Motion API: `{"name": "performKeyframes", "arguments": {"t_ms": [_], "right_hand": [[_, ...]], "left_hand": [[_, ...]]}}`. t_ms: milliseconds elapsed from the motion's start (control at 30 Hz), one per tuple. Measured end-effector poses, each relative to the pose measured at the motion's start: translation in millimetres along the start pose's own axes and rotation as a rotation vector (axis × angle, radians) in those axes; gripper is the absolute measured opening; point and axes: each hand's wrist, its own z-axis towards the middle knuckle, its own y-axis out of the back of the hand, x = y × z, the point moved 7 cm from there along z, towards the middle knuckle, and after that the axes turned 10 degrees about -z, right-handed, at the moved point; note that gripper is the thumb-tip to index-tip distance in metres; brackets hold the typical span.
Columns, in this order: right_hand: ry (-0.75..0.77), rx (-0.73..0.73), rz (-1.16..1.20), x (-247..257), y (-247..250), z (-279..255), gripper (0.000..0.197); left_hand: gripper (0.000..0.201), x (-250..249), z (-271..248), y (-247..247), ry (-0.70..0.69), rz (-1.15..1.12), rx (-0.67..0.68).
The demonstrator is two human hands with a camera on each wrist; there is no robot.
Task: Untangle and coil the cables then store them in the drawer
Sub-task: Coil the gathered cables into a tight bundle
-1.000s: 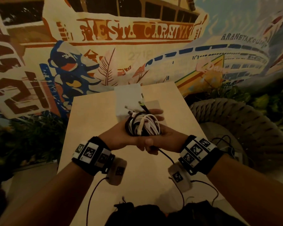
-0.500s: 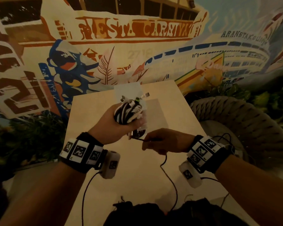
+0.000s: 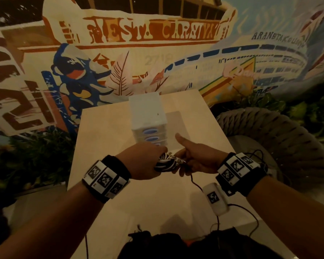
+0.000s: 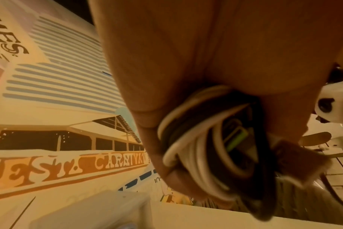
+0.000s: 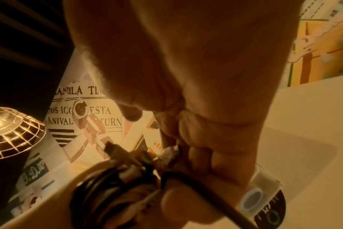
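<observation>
A coiled bundle of white and black cables [image 3: 166,163] sits in my left hand [image 3: 151,160], whose fingers curl round it [image 4: 204,148]. My right hand [image 3: 187,162] meets the bundle from the right with its thumb stuck up, and its curled fingers grip a black cable [image 5: 206,192] that trails toward me. Loose plug ends poke out of the bundle [image 5: 116,182]. Just behind both hands stands a small white drawer unit [image 3: 148,116] with blue oval handles; its drawers look closed. The lowest drawer is partly hidden by my hands.
The pale wooden table [image 3: 116,202] runs from me to a painted mural wall. A large woven round seat [image 3: 273,135] stands to the right, and plants line both sides. A lit wire globe lamp [image 5: 12,131] shows in the right wrist view.
My left hand has lowered the bundle from beside the drawer unit's top to just in front of its lower drawers. My right hand has closed in on the bundle, thumb raised.
</observation>
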Motion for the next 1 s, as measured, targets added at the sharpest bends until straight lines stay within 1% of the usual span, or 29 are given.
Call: {"name": "performKeyframes", "arguments": {"t_ms": [33,67,100,133,167,233,300,367,433,467,533,600,667,733,767,833,867,933,967,1000], "right_hand": [[0.009,0.023,-0.019,3.7,-0.9,-1.2,0.097],[0.023,0.035,-0.049,6.9,-1.3,-2.2,0.096],[0.037,0.032,-0.094,9.8,-1.7,-3.1,0.091],[0.054,0.016,-0.152,12.3,-1.6,-3.3,0.084],[0.069,-0.004,-0.212,14.2,-1.6,-2.7,0.076],[0.081,-0.024,-0.316,17.1,-2.9,-2.0,0.06],[0.068,-0.013,-0.413,21.5,-5.5,-2.8,0.04],[0.023,0.026,-0.552,26.2,-9.9,-4.4,0.027],[-0.036,0.059,-0.771,30.1,-17.8,-3.6,0.025],[-0.058,0.041,-0.86,31.0,-21.2,-0.1,0.024],[-0.07,-0.037,-0.956,31.4,-26.1,7.7,0.022],[-0.078,-0.073,-0.981,27.7,-30.4,13.3,0.022],[-0.081,-0.046,-0.968,21.8,-33.4,16.3,0.022],[-0.065,-0.033,-0.956,19.8,-33.4,17.2,0.022],[-0.054,-0.025,-0.958,19.6,-33.5,16.6,0.022],[-0.053,-0.008,-0.954,19.6,-32.1,13.8,0.022],[-0.058,-0.002,-0.931,19.7,-30.7,11.6,0.022],[-0.063,0.008,-0.855,18.9,-26.3,7.0,0.028],[-0.066,0.022,-0.823,17.9,-24.6,5.9,0.029],[-0.07,0.044,-0.8,16.8,-25.0,4.9,0.027]], "left_hand": [[0.034,0.5,1.2,-2.3,0.014,-0.014,-0.007],[0.036,1.5,1.7,-3.4,0.031,-0.052,-0.018],[0.04,4.0,2.3,-5.1,0.053,-0.095,-0.027],[0.041,6.4,2.7,-6.7,0.074,-0.123,-0.03],[0.038,8.2,3.6,-9.0,0.085,-0.122,-0.026],[0.026,8.9,5.3,-13.9,0.079,-0.037,0.007],[0.02,8.4,6.5,-19.7,0.105,0.063,0.045],[0.02,6.8,8.5,-25.8,0.134,0.1,0.067],[0.022,1.2,11.0,-31.8,0.135,0.129,0.105],[0.023,-2.0,12.4,-34.0,0.118,0.129,0.119],[0.023,-5.8,14.7,-36.6,0.088,0.121,0.143],[0.022,-5.1,14.2,-37.9,0.089,0.14,0.146],[0.031,-0.9,11.9,-37.6,0.11,0.122,0.099],[0.049,6.7,9.6,-34.5,0.156,0.08,0.011],[0.056,7.7,7.1,-30.1,0.152,0.071,-0.054],[0.063,4.6,1.7,-19.0,0.081,0.113,-0.192],[0.064,3.0,-1.0,-16.9,0.052,0.15,-0.212],[0.065,2.3,-5.1,-19.9,0.049,0.175,-0.167],[0.064,2.7,-6.4,-21.8,0.063,0.148,-0.151],[0.057,2.4,-7.1,-23.5,0.074,0.118,-0.153]]}}
